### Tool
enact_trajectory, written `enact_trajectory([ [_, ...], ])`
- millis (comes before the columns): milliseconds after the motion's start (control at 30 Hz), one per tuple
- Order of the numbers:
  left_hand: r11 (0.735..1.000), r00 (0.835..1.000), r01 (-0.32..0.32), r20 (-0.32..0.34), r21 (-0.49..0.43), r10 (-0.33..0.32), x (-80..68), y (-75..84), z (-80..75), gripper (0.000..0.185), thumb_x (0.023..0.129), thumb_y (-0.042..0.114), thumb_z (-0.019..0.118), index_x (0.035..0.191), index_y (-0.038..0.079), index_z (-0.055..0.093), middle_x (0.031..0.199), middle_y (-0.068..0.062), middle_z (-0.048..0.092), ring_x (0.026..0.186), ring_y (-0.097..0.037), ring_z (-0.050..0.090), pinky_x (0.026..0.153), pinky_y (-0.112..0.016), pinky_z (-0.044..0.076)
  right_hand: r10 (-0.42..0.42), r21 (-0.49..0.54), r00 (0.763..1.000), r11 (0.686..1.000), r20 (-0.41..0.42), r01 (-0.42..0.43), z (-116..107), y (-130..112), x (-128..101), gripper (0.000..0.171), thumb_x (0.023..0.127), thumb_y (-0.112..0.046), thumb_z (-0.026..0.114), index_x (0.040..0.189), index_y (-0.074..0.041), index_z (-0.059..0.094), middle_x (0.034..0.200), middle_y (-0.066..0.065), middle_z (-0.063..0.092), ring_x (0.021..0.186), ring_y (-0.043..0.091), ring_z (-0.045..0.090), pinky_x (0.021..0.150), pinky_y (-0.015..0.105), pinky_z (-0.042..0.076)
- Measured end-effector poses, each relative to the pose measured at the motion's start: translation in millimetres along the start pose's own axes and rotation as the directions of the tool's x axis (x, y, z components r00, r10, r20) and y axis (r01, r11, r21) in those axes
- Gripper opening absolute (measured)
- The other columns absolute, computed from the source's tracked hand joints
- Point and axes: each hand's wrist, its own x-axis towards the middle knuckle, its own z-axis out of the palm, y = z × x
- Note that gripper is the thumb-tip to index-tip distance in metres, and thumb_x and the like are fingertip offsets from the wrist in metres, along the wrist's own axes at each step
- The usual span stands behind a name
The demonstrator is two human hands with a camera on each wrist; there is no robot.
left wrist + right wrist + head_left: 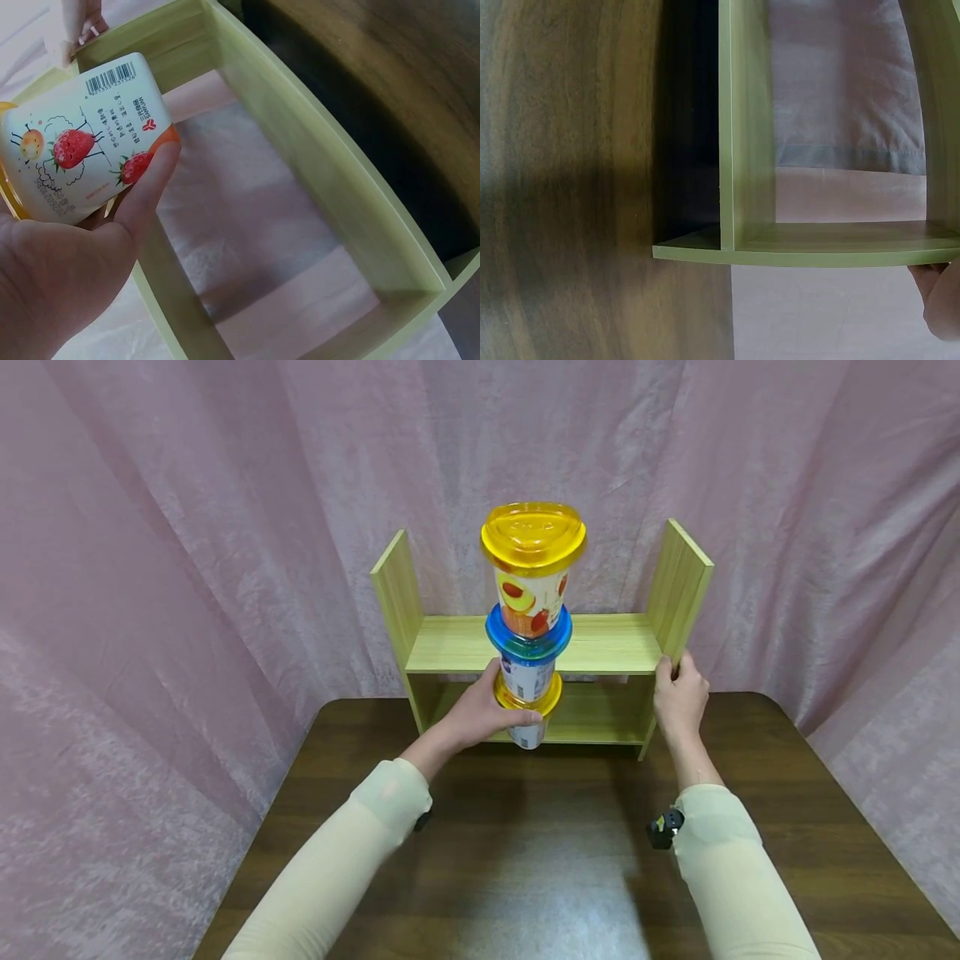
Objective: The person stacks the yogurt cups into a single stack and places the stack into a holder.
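Three lidded yogurt cups are stacked in a column in front of a small wooden shelf (611, 643). On top is a cup with fruit pictures (517, 602) and a yellow lid; below it comes a cup with a blue lid (528, 647). My left hand (476, 714) grips the bottom yogurt cup (528, 737), thumb across its front, under its yellow lid. Strawberries and a barcode show on this cup (86, 142) in the left wrist view. At the shelf's right side panel (678, 581), my right hand (681, 697) holds the edge near the upper board.
The shelf stands at the back of a dark wooden table (540, 860), with an upper board, a lower board (600, 714) and two upright sides. A pink curtain (225, 527) hangs behind and at both sides.
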Motion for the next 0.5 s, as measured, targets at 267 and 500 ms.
enact_trajectory([
  [267,1.0,1.0,0.012,-0.006,0.018,-0.012,3.1,7.2,-3.5,0.087,0.083,0.035,0.085,0.149,0.026,0.028,0.132,0.001,0.056,0.114,-0.02,0.059,0.097,-0.049,0.051,-0.005,0.004,1.0,1.0,0.018,0.005,2.2,-0.8,-1.7,0.031,0.103,-0.029,0.047,0.103,0.0,0.06,0.085,0.028,0.061,0.079,0.047,0.053,0.077,0.064,0.044],
  [500,1.0,1.0,-0.001,-0.014,0.014,0.001,7.0,11.6,-5.2,0.086,0.082,0.042,0.085,0.148,0.028,0.03,0.132,0.003,0.055,0.115,-0.02,0.058,0.096,-0.05,0.052,-0.001,0.008,1.0,1.0,0.013,0.001,2.9,-0.7,-2.4,0.03,0.103,-0.029,0.048,0.102,-0.001,0.06,0.083,0.027,0.061,0.077,0.045,0.053,0.075,0.062,0.044],
])
